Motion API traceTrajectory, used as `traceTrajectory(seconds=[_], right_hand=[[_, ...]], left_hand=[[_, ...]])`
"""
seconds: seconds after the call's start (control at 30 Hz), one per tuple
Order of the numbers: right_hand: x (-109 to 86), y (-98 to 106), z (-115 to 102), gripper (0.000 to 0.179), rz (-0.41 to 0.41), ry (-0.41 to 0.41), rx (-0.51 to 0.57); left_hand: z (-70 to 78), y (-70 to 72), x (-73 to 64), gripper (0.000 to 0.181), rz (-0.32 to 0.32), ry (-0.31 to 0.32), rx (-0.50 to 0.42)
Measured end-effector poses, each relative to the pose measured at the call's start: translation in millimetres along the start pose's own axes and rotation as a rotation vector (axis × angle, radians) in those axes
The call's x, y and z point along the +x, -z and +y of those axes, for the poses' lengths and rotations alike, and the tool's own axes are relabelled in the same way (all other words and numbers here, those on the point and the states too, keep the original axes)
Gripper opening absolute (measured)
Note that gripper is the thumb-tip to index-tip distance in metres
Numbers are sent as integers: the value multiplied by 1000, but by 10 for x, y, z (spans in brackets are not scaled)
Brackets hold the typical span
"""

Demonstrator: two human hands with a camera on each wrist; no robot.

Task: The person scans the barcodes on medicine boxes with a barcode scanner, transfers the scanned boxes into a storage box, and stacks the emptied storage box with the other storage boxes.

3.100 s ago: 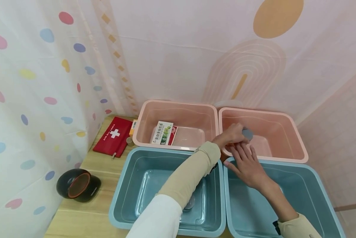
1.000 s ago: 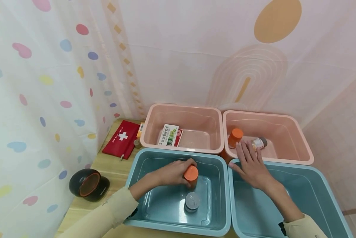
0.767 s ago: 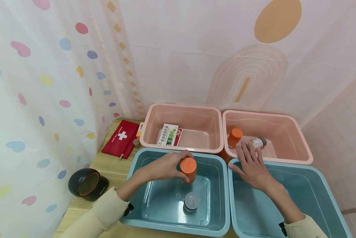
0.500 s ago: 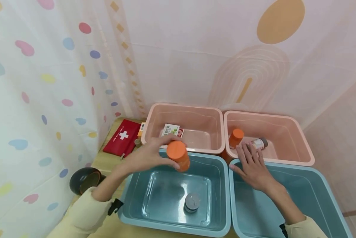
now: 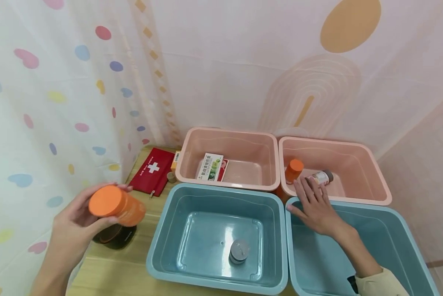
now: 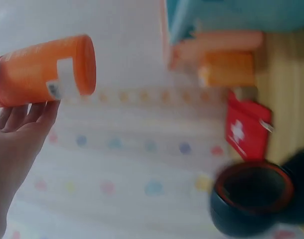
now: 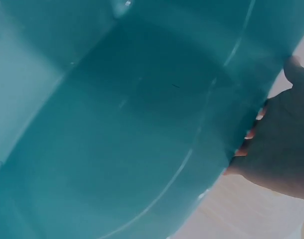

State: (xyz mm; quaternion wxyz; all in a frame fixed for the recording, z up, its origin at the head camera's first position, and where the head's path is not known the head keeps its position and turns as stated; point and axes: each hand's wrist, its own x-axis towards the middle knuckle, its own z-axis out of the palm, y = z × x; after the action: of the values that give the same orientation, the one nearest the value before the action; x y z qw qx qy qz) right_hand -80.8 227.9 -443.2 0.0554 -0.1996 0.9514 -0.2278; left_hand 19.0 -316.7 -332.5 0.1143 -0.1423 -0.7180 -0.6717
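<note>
My left hand (image 5: 70, 232) grips an orange plastic bottle (image 5: 130, 209) with an orange lid, tilted, above the left side of the table. In the left wrist view the bottle (image 6: 32, 74) lies across the palm, a white label patch near one end. Fingers extended, my right hand (image 5: 319, 213) rests at the adjoining rims of the right pink bin (image 5: 354, 168) and right blue bin (image 5: 384, 230). Just beyond its fingertips are an orange-capped bottle (image 5: 294, 170) and a small grey-capped bottle (image 5: 321, 177) lying on its side.
The left blue bin (image 5: 158, 242) holds a grey-lidded container (image 5: 239, 250). Medicine boxes (image 5: 211, 166) lie in the left pink bin (image 5: 251, 160). A red first aid pouch (image 5: 153, 170), a small orange box (image 5: 175, 161) and a black round object (image 5: 119, 237) are on the table (image 5: 99, 271).
The left hand has lifted the orange bottle out of the left blue bin and carried it left over the table. The right hand has stayed at the rims.
</note>
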Motion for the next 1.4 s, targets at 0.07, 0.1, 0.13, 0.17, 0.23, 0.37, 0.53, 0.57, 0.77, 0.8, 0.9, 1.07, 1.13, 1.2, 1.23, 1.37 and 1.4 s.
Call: traceTrajectory(seconds=[0.07,0.1,0.13,0.17,0.23,0.37,0.53,0.57,0.77,0.8,0.9,1.07,1.13,1.2,1.23,1.37,1.4], right_hand=[[-10,44,-11,97,-33,-32,22],[-15,62,-17,98,-48,-48,24],[-22,81,-33,99,-58,-62,31],[-28,94,-47,99,-62,-72,36],[-40,110,-90,98,-54,-80,55],[-66,109,-159,97,-21,-82,65],[-80,69,-160,94,-3,-78,52],[-81,63,-153,95,-7,-81,50],[-78,50,-148,93,-30,-95,20],[-80,45,-145,93,-28,-93,14],[-103,6,-87,96,-11,-70,10],[-119,18,-105,93,7,-68,30],[-119,37,-137,93,5,-75,38],[-118,40,-151,92,12,-74,47],[-117,41,-154,92,14,-74,52],[-124,20,-130,94,26,-56,45],[-126,12,-119,94,26,-53,41]], left_hand=[[-41,86,-165,73,45,25,-22],[-60,118,-244,73,67,44,-26],[-84,147,-320,72,86,61,-32],[-120,178,-390,72,97,63,-49],[-182,225,-505,71,126,77,-65],[-303,286,-651,69,177,68,-104],[-392,269,-729,68,184,49,-111],[-399,255,-737,68,190,57,-97],[-454,190,-785,67,255,95,-56],[-477,184,-802,67,270,96,-64],[-550,162,-872,67,327,107,-71],[-649,70,-952,71,400,135,-55],[-695,9,-963,73,457,170,-43],[-732,-58,-949,75,538,246,-18],[-749,-90,-937,78,585,285,-3],[-791,-180,-869,81,727,404,78],[-798,-193,-855,82,751,413,104]])
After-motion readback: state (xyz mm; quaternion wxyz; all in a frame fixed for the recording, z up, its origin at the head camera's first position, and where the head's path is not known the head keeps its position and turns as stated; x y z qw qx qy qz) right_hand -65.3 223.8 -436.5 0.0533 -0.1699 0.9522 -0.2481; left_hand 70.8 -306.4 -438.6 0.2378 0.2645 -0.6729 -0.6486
